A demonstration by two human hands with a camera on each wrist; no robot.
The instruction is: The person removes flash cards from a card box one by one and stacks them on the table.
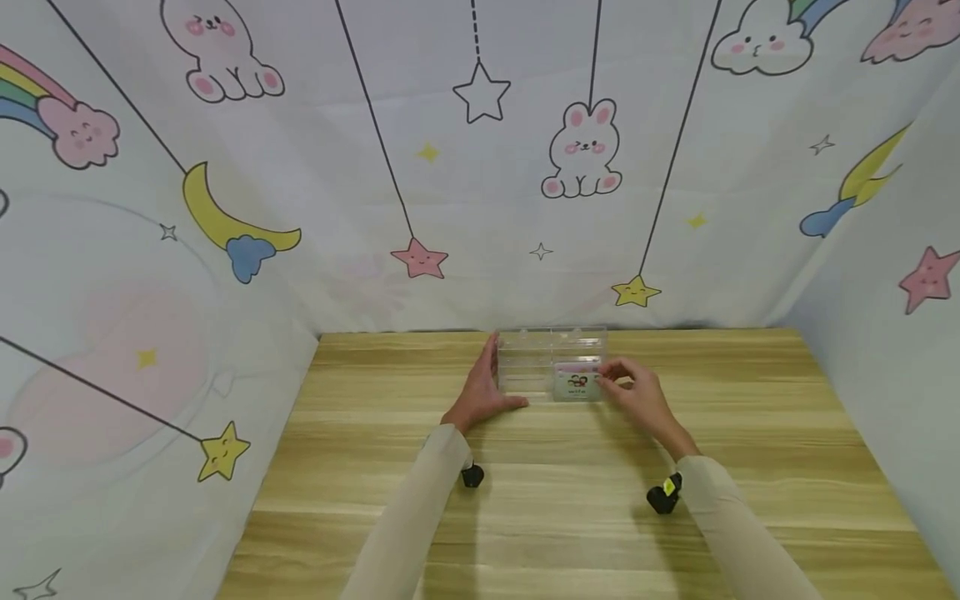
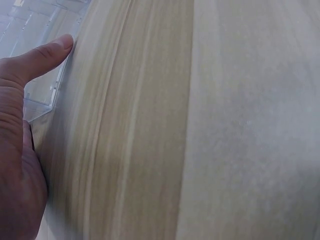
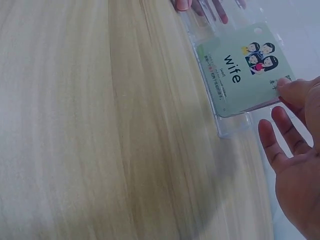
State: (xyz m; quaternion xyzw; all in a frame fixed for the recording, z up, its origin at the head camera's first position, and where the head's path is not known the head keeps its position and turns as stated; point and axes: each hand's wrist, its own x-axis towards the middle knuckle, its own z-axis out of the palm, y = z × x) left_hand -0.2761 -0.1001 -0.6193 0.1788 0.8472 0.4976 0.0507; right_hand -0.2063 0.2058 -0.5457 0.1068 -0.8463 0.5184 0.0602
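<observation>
A clear plastic rack with several compartments (image 1: 525, 360) stands at the table's back edge. In its lower right part sits a stack of green cards (image 1: 576, 384); the front card (image 3: 240, 70) reads "wife" above a small family picture in the right wrist view. The right hand (image 1: 637, 397) pinches the cards' edge between thumb and index finger, the other fingers loosely bent. At the rack's left side the left hand (image 1: 483, 389) rests with fingers straight along the wall, its thumb (image 2: 47, 55) across the lower front edge.
The wood-grain table (image 1: 555, 500) reaches toward the camera under both forearms. White cloth (image 1: 495, 192) printed with stars, rabbits and clouds hangs behind the table and at both sides. Each wrist carries a small black camera, the left one (image 1: 472, 476) and the right one (image 1: 663, 497).
</observation>
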